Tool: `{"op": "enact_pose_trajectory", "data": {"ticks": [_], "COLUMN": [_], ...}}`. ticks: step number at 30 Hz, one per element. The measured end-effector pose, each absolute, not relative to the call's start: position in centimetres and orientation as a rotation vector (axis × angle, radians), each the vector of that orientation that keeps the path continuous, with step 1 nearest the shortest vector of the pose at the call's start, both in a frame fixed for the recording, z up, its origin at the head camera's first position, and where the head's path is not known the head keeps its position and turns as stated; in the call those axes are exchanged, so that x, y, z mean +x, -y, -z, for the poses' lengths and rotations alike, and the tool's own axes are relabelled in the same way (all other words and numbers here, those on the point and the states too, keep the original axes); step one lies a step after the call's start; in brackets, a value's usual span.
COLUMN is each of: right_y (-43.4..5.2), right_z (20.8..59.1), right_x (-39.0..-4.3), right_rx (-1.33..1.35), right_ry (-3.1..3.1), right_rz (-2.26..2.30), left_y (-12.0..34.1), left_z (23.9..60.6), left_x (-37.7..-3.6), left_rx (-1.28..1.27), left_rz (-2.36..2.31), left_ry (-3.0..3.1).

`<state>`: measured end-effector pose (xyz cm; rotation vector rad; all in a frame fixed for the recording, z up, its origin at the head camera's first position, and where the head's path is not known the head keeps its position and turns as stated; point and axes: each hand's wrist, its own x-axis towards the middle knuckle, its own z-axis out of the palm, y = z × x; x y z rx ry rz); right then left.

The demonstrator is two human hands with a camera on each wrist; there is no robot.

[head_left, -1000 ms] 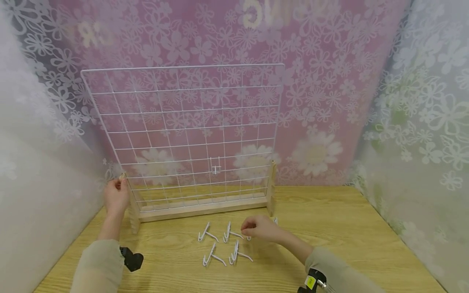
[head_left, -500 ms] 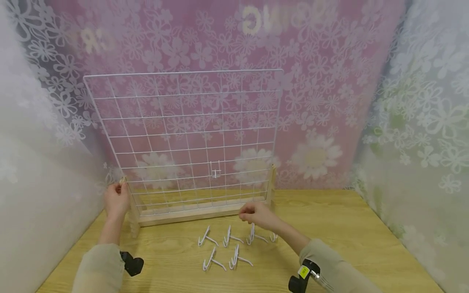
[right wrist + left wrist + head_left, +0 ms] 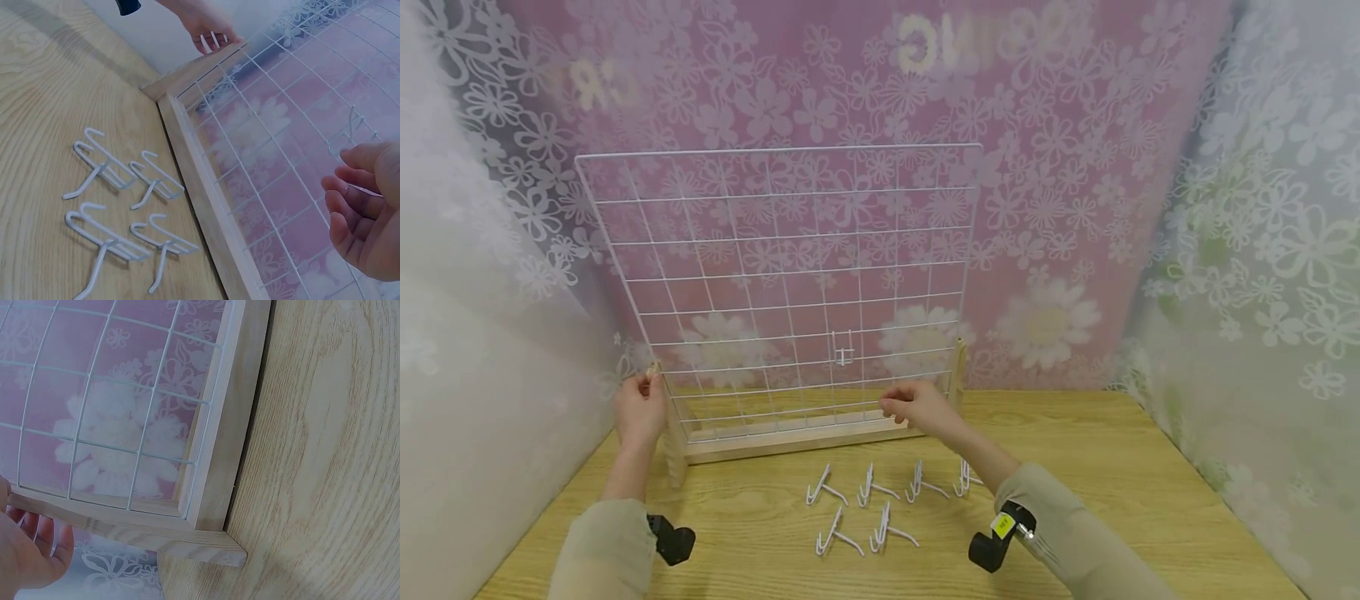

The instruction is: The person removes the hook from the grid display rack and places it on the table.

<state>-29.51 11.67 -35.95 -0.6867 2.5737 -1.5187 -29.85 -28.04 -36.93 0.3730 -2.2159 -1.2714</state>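
A white wire grid (image 3: 775, 275) stands upright in a wooden stand (image 3: 790, 437) on the table. One white hook (image 3: 842, 350) hangs on it low down, also seen in the right wrist view as the hung hook (image 3: 353, 125). My left hand (image 3: 640, 408) grips the top of the stand's left post (image 3: 206, 531). My right hand (image 3: 917, 408) is raised in front of the grid's lower right. Its fingers (image 3: 344, 206) are curled, pinching what looks like a thin white hook, mostly hidden. Several loose hooks (image 3: 865, 504) lie on the table before the stand.
The wooden table (image 3: 1112, 483) is walled in by flowered curtains at the back and on both sides. The stand's right post (image 3: 957, 375) rises just right of my right hand. Black wrist cameras (image 3: 670, 537) sit on both forearms.
My right hand rose from the loose hooks on the table up to the grid's lower right. Two hooks it had covered now show. The left hand stayed on the post.
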Motion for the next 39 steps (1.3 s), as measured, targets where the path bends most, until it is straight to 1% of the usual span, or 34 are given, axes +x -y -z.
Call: {"op": "enact_pose_trajectory", "data": {"ticks": [9,22,27,39], "right_y": [-10.2,-7.9,-7.4,-6.3], "right_z": [34.5,32.9,32.5,32.5], "right_x": [-30.1,-31.9,-32.4,-33.4], "right_rx": [-0.658,-0.451,-0.410,-0.502], "right_ry": [-2.597,-2.528,-2.524,-2.573], "right_rz": [1.572,1.842,1.859,1.734], "left_y": [27.9,28.0,28.1,28.1], "left_z": [36.8,37.0,37.1,37.0], "left_x": [-29.7,-29.6,-29.7,-29.8], "left_rx": [0.364,0.373,0.373,0.360], "left_rz": [1.263,1.266,1.261,1.253], "left_ry": [2.217,2.217,2.218,2.232]}}
